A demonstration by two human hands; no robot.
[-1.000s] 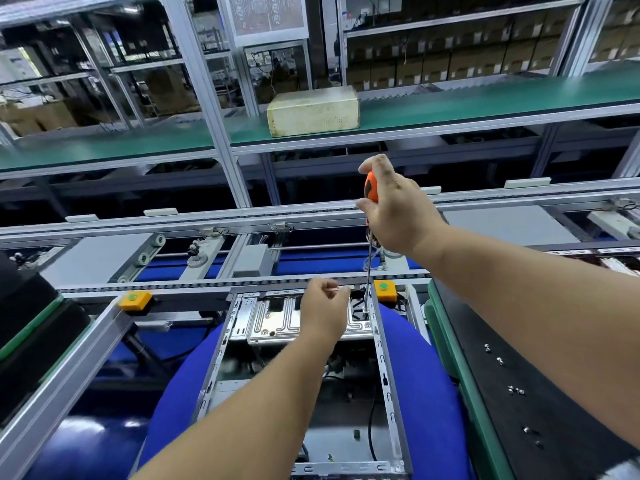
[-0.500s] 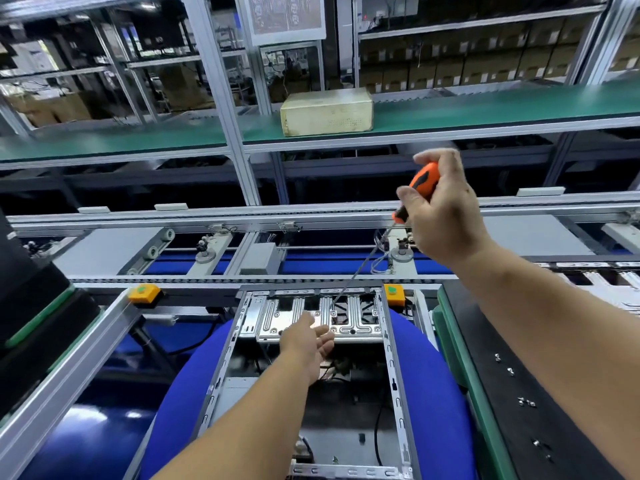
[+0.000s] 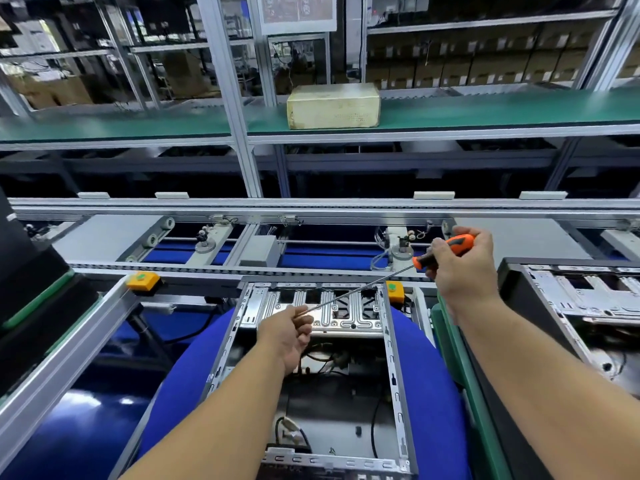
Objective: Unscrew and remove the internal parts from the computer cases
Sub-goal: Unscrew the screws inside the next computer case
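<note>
Between screws, by the look of it: right hand wrapped round the orange handle of the screwdriver, held up and to the right, above the open computer case rather than inside it. Long shaft slanted down and left, its tip ending at the left hand. Left fingers curled at that tip, apparently pinching it or plucking off a loosened screw; too small and blurred to tell whether a screw is there. Case lying open side up on a blue pad at the centre of the station, silver drive bracket still seated across its far end, loose cables just beneath. Second case waiting to the right, beyond the green-edged mat.

Judged step: clearing the driver tip after one screw, with the bracket not yet freed. Next move calls for dropping whatever sits at the tip somewhere safe, then swinging the shaft back towards upright and seating the tip squarely in the next screw head on the bracket. Needs the left hand off the shaft, or steadying it low down, and downward pressure kept in line with the screw to avoid slipping out. Cables underneath worth minding once the bracket lifts
</note>
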